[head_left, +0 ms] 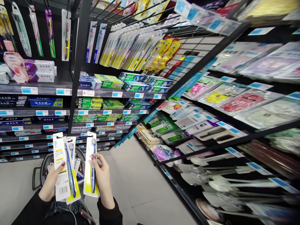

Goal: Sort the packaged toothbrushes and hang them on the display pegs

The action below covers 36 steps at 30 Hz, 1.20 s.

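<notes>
My left hand (50,182) is closed on two packaged toothbrushes. The nearer pack (61,175) shows its white printed back with a barcode; behind it, the other pack (73,175) faces me with a blue toothbrush on a white and yellow card. Between thumb and fingers, my right hand (103,176) grips a third packaged toothbrush (88,187), also blue on white and yellow. Both hands hold the packs upright, side by side, a small gap between them. Beneath them is a dark shopping basket (42,170) with various items inside, partly hidden by the packs.
Ahead, shelves carry toothpaste boxes (109,82) under a row of hanging toothbrush packs (131,47). A pink bottle (15,64) stands on the left shelf. Along the right runs a rack of bagged goods (243,101) and utensils, blurred near the edge. Grey tiled floor (131,184) lies between.
</notes>
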### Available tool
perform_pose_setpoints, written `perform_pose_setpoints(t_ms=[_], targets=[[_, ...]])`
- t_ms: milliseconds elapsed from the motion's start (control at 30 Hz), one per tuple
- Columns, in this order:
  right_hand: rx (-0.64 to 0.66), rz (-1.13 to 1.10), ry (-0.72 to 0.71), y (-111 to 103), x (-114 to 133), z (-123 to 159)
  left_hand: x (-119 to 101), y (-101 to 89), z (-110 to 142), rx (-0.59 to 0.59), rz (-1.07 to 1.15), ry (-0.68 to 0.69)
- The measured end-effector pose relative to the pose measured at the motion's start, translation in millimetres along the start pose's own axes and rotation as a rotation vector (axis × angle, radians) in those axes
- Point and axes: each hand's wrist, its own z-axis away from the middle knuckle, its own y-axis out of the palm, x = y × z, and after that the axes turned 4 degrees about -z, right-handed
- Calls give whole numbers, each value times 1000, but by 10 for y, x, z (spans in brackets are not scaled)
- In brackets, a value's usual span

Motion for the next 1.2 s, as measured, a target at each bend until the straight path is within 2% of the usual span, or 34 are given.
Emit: perform_pose_setpoints(t_ms=[100, 167, 233, 500, 700, 800, 900, 1000, 1133, 1200], targets=[[22, -6, -129, -53, -77, -2, -31, 6, 36, 0, -11, 5], [2, 57, -231, -57, -146, 5, -44, 2, 58, 25, 5, -5], [-8, 141, -270, -17, -213, 31, -41, -2, 70, 45, 46, -5], [60, 239, -287, 296, -304, 257, 67, 36, 54, 107, 150, -19], [96, 142, -191, 347, -269, 325, 83, 23, 46, 137, 117, 8], [156, 104, -146, 387, -261, 360, 90, 8, 40, 128, 105, -31], [190, 157, -153, 423, -263, 378, 92, 4, 34, 123, 102, -74], [163, 282, -195, 418, -242, 359, 77, 15, 32, 92, 113, -92], [-38, 385, -356, 368, -119, 339, 56, 43, 34, 39, 109, -89], [-32, 429, -389, 366, -29, 363, 59, 62, 37, 55, 115, -71]])
